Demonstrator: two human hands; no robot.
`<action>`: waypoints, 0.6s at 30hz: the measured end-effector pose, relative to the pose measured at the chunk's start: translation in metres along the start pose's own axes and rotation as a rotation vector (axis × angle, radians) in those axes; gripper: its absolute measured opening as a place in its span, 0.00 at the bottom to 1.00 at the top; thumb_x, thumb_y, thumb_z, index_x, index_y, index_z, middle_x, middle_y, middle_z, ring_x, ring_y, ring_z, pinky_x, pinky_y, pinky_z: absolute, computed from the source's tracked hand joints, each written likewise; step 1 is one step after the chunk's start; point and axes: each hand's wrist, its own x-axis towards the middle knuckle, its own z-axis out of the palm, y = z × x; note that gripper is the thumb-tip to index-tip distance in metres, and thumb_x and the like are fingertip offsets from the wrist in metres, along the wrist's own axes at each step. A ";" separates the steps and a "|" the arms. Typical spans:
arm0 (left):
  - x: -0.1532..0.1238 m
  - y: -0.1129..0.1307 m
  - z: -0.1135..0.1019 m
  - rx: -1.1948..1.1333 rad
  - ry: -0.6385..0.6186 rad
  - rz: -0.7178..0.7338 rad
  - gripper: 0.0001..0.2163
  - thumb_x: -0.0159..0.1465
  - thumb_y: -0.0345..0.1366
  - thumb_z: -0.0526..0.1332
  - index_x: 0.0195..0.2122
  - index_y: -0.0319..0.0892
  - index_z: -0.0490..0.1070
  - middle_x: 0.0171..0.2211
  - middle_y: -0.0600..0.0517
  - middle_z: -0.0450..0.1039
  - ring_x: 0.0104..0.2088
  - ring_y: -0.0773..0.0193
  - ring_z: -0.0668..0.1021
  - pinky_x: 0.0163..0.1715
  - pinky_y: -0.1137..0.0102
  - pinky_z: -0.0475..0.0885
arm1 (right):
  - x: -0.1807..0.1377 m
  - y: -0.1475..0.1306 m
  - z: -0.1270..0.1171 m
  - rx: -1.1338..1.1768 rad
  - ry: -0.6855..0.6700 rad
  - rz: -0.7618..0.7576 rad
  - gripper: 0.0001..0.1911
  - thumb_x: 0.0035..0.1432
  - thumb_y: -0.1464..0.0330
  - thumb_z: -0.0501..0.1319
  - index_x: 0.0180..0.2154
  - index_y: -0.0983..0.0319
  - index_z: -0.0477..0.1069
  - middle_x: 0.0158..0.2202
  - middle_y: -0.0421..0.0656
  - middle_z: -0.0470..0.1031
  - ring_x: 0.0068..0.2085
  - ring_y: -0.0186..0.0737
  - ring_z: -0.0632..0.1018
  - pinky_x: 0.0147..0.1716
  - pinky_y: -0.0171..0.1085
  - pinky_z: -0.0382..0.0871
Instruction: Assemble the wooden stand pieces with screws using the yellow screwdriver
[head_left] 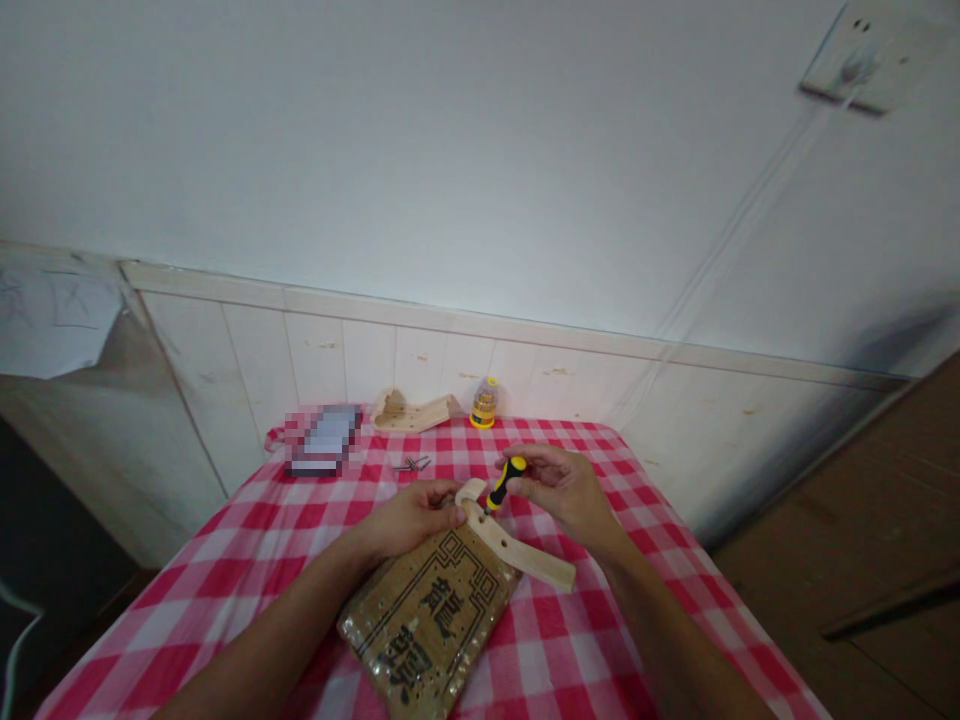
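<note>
My right hand (574,492) grips a small yellow-and-black screwdriver (507,482) by its handle, fingers closed round it. The screwdriver tilts, and its tip meets a hole near the upper end of a curved pale wooden piece (536,560). My left hand (412,518) is closed on that end, thumb pressed at its edge. The wooden piece lies along the far right edge of a brown panel (450,610) with dark printed characters, seemingly wrapped in clear plastic. A second hole shows farther down the wood. My left fingers under the wood are partly hidden.
Several loose screws (411,464) lie beyond my left hand. Against the wall stand more curved wooden parts (414,413) and a yellow-based clear bit case (484,405). A blurred-out phone-like slab (325,440) lies at left on the red checked tablecloth (262,560).
</note>
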 end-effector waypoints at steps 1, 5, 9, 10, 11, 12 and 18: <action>0.000 0.000 0.000 0.008 0.003 0.005 0.20 0.56 0.47 0.75 0.47 0.42 0.82 0.39 0.48 0.84 0.36 0.60 0.82 0.42 0.67 0.73 | 0.000 0.000 0.000 -0.005 0.009 0.000 0.16 0.49 0.65 0.78 0.42 0.55 0.83 0.38 0.42 0.85 0.38 0.42 0.84 0.41 0.41 0.80; -0.001 0.001 0.001 0.024 0.014 0.017 0.19 0.56 0.48 0.76 0.44 0.42 0.83 0.38 0.47 0.84 0.36 0.59 0.82 0.41 0.67 0.74 | 0.001 -0.001 0.001 -0.031 0.037 -0.004 0.16 0.47 0.65 0.79 0.40 0.56 0.83 0.36 0.42 0.84 0.37 0.41 0.84 0.39 0.40 0.79; -0.002 0.004 0.005 0.023 0.023 0.023 0.20 0.56 0.47 0.76 0.45 0.43 0.83 0.39 0.46 0.84 0.36 0.58 0.83 0.41 0.66 0.74 | 0.002 -0.001 0.003 -0.055 0.071 -0.025 0.15 0.45 0.65 0.79 0.37 0.57 0.82 0.34 0.41 0.83 0.35 0.40 0.83 0.38 0.40 0.79; -0.002 0.005 0.006 0.024 0.025 0.026 0.20 0.56 0.47 0.76 0.45 0.43 0.83 0.39 0.46 0.84 0.36 0.58 0.83 0.41 0.66 0.74 | 0.002 -0.001 0.004 -0.059 0.075 -0.029 0.15 0.45 0.65 0.79 0.37 0.58 0.82 0.33 0.41 0.83 0.34 0.40 0.82 0.38 0.40 0.79; -0.002 0.005 0.006 0.025 0.026 0.031 0.20 0.55 0.47 0.76 0.45 0.43 0.83 0.39 0.46 0.84 0.36 0.58 0.83 0.40 0.66 0.74 | 0.002 -0.001 0.004 -0.061 0.077 -0.032 0.15 0.45 0.65 0.79 0.36 0.58 0.82 0.33 0.41 0.83 0.34 0.40 0.82 0.37 0.40 0.79; -0.001 0.005 0.006 0.022 0.027 0.039 0.20 0.55 0.47 0.76 0.46 0.43 0.83 0.39 0.46 0.84 0.36 0.58 0.83 0.40 0.66 0.74 | 0.003 -0.001 0.005 -0.063 0.079 -0.035 0.15 0.44 0.66 0.79 0.36 0.58 0.82 0.33 0.41 0.83 0.34 0.40 0.82 0.37 0.40 0.79; -0.002 0.007 0.001 -0.003 0.152 0.098 0.22 0.55 0.47 0.76 0.46 0.41 0.81 0.40 0.45 0.83 0.36 0.58 0.83 0.38 0.66 0.76 | 0.009 0.005 -0.009 0.028 0.512 -0.234 0.14 0.55 0.64 0.72 0.44 0.59 0.79 0.36 0.42 0.81 0.36 0.42 0.83 0.39 0.43 0.79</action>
